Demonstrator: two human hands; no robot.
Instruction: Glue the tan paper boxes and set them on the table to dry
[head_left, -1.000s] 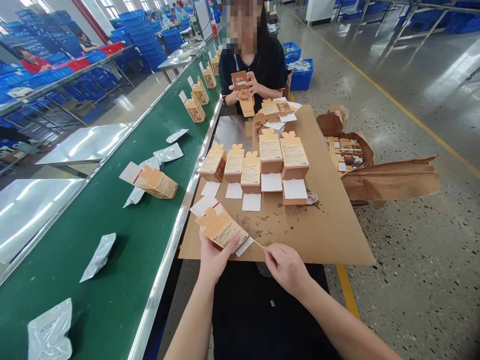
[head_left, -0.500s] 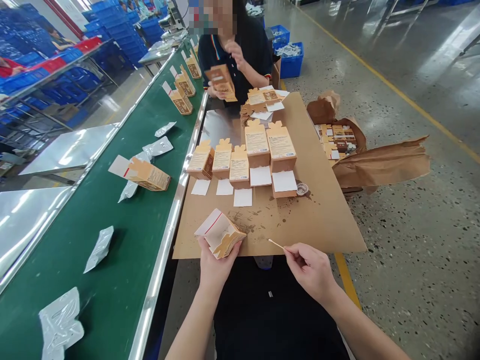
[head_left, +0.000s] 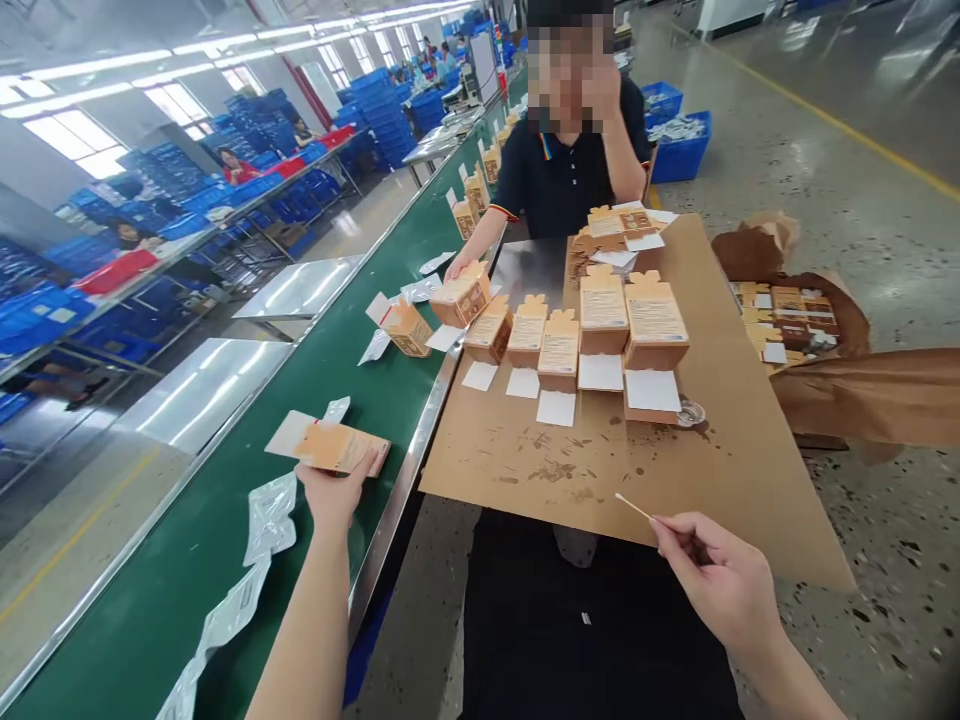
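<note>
Over the green conveyor belt (head_left: 315,375), my left hand (head_left: 334,495) grips a small tan box (head_left: 341,446) whose white flap points left. A cotton swab (head_left: 634,507) is pinched in my right hand (head_left: 716,570), its tip above the front of the brown cardboard sheet (head_left: 517,440). Several open tan boxes (head_left: 559,350) stand in a row on the sheet, white flaps hanging toward me. To the right of that row sits a small clear dish (head_left: 690,412). Silvery pouches (head_left: 271,515) lie on the belt beside and in front of my left hand.
Across the sheet a person (head_left: 574,165) reaches toward another tan box (head_left: 461,296) at the belt's edge. Flattened cartons (head_left: 615,228) are piled near that person. A brown paper bag (head_left: 847,300) of boxes stands on the floor at right.
My left hand has carried the box from the sheet leftward over the belt. The person opposite has moved a hand to a box near the belt's edge. The view has shifted left.
</note>
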